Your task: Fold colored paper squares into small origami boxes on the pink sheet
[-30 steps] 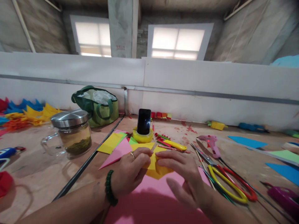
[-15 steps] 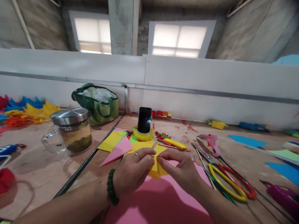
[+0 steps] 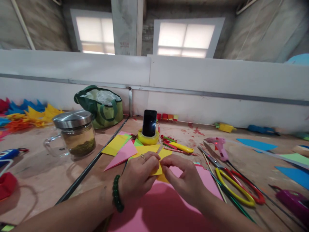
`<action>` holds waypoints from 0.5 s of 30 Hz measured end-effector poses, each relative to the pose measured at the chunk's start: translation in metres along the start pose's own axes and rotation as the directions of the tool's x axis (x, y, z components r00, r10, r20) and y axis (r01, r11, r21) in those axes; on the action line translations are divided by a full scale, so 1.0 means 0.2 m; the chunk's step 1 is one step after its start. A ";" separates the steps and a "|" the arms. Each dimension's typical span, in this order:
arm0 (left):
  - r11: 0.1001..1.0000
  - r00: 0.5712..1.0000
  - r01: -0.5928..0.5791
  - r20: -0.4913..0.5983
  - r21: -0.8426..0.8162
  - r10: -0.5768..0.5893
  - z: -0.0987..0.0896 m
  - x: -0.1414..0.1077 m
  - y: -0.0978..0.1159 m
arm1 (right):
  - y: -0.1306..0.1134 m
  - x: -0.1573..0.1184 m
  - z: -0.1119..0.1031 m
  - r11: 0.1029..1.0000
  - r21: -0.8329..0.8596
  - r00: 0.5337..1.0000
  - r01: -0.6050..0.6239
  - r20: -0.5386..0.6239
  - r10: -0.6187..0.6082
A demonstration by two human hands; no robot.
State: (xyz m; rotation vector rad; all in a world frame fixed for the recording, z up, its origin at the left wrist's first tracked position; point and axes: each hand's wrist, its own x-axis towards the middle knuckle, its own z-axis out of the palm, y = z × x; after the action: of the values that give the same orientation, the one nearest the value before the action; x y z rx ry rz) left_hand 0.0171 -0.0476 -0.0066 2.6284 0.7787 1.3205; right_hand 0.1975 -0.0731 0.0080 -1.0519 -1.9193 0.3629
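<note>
Both hands meet over a large pink sheet [image 3: 164,206] at the centre of the table. My left hand [image 3: 141,170], with a ring and a green bead bracelet, has its fingers closed on a folded yellow paper [image 3: 158,170]. My right hand [image 3: 182,170] pinches the same paper from the other side, its fingertips close to those of my left. The fingers hide part of the folds. Behind the hands lie more yellow paper [image 3: 147,149], a pink folded piece [image 3: 124,153] and a yellow cutter [image 3: 182,148].
At left stand a glass mug [image 3: 78,138] and a green bag [image 3: 108,112]. A phone [image 3: 149,123] leans upright on a tape roll [image 3: 147,138]. Scissors [image 3: 236,190], a pink glue gun [image 3: 219,148], sticks and blue paper [image 3: 256,145] lie at right.
The yellow paper between my hands has turned and shows a different, smaller face below the fingers. Both hands stay close together with only slight finger shifts.
</note>
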 end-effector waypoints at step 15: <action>0.957 0.953 0.281 0.095 0.068 -0.287 0.03 0.03 -0.01 | -0.03 0.00 0.04 0.969 -0.247 0.996 0.016 0.093 0.008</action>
State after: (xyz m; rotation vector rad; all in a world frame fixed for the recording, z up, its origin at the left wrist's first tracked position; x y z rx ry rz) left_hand 0.0242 -0.0414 -0.0074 2.4794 1.1393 1.0915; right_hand 0.1873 -0.0752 0.0075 -1.2107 -2.0894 0.1742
